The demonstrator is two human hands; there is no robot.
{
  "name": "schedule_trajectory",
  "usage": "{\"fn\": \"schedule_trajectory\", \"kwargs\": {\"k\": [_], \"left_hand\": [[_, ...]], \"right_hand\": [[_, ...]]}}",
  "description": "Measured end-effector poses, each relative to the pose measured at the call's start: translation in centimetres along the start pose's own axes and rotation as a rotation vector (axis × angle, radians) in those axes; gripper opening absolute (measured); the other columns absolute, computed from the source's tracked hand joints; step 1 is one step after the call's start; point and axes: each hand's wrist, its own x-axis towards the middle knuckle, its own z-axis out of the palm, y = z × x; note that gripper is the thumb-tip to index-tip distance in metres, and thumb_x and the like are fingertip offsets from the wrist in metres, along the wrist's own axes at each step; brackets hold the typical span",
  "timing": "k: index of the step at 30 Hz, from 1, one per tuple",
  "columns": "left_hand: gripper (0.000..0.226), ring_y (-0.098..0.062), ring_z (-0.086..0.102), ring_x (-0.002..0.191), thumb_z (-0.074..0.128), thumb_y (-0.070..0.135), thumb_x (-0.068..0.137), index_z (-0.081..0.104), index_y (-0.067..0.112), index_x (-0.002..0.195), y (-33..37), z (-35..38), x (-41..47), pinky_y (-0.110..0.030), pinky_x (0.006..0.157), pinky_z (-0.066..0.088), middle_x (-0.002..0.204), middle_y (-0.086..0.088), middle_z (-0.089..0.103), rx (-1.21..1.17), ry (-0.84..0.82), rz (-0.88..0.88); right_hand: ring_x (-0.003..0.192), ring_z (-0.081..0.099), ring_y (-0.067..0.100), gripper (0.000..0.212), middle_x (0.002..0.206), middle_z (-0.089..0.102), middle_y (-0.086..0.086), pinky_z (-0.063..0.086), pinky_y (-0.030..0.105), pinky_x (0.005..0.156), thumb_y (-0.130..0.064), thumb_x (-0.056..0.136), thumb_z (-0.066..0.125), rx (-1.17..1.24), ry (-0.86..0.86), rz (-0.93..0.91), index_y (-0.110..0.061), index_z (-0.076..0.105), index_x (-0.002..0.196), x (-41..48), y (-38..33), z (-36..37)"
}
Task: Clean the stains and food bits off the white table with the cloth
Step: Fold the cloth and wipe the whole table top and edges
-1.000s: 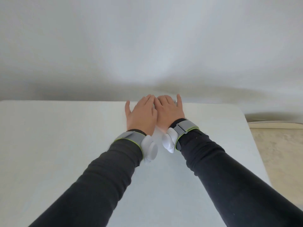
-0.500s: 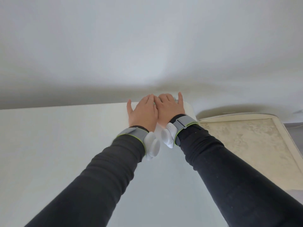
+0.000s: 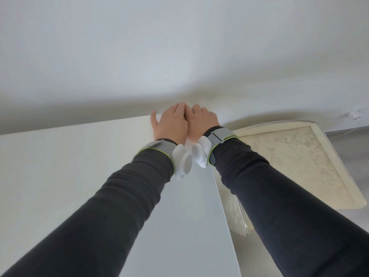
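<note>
The white table (image 3: 69, 166) fills the left and middle of the head view. My left hand (image 3: 169, 126) and my right hand (image 3: 201, 122) lie side by side, touching, on its far right corner. The left thumb sticks out to the left. The fingers of both hands bend down over the far edge and are hidden. No cloth shows; anything under the palms is covered. I see no stains or food bits on the visible tabletop. Both wrists carry grey straps with white devices.
A cream, marbled low table (image 3: 289, 156) stands close against the white table's right edge, lower down. A plain white wall (image 3: 179, 47) rises directly behind both. A thin cable (image 3: 339, 132) runs along the floor at far right.
Both hands, still pressed together, have slid right along the far edge to the table's right corner. The fingers, flat before, now curl over the edge. The view has swung right.
</note>
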Motion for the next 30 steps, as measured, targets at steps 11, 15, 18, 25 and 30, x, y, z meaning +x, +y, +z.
{"fn": "schedule_trajectory", "kwargs": {"k": [11, 15, 18, 25, 30], "left_hand": [[0.058, -0.01, 0.011, 0.147, 0.026, 0.01, 0.098, 0.019, 0.039, 0.148, 0.8, 0.9, -2.3, -0.051, 0.117, 0.004, 0.153, 0.023, 0.025, 0.05, -0.055, 0.131], [0.059, -0.01, 0.008, 0.148, 0.026, 0.013, 0.098, 0.015, 0.042, 0.148, 0.6, 1.1, -4.5, -0.052, 0.117, 0.003, 0.153, 0.025, 0.023, 0.071, -0.08, 0.177], [0.058, -0.01, 0.005, 0.148, 0.025, 0.014, 0.098, 0.014, 0.042, 0.148, 0.4, 1.2, -6.2, -0.053, 0.116, 0.003, 0.154, 0.027, 0.02, 0.076, -0.111, 0.205], [0.056, -0.011, 0.003, 0.149, 0.023, 0.015, 0.1, 0.009, 0.04, 0.149, -0.4, 1.3, -13.7, -0.054, 0.117, 0.003, 0.155, 0.025, 0.016, 0.112, -0.203, 0.308], [0.051, -0.013, 0.01, 0.148, 0.021, 0.019, 0.101, 0.014, 0.034, 0.149, 0.1, 1.7, -19.2, -0.053, 0.118, 0.002, 0.155, 0.019, 0.022, 0.144, -0.24, 0.362]], "right_hand": [[0.117, 0.051, 0.034, 0.072, 0.13, 0.042, 0.015, 0.041, 0.042, 0.093, -0.029, 0.095, 0.038, 0.161, 0.052, 0.136, -0.009, -0.004, 0.151, -3.0, 0.2, 2.3], [0.117, 0.051, 0.033, 0.074, 0.13, 0.042, 0.015, 0.041, 0.041, 0.093, -0.031, 0.096, 0.038, 0.168, 0.081, 0.194, -0.01, -0.006, 0.151, -5.3, -0.2, 3.3], [0.12, 0.05, 0.033, 0.077, 0.133, 0.041, 0.016, 0.041, 0.043, 0.096, -0.033, 0.095, 0.04, 0.173, 0.082, 0.239, -0.01, -0.007, 0.151, -7.1, -0.7, 3.9], [0.121, 0.049, 0.032, 0.076, 0.135, 0.04, 0.015, 0.04, 0.041, 0.095, -0.035, 0.093, 0.042, 0.174, 0.082, 0.364, -0.013, -0.003, 0.151, -15.2, -2.4, 5.8], [0.117, 0.052, 0.031, 0.075, 0.133, 0.042, 0.013, 0.042, 0.041, 0.093, -0.035, 0.092, 0.045, 0.221, 0.114, 0.431, -0.013, 0.003, 0.15, -20.6, -3.1, 7.5]]}}
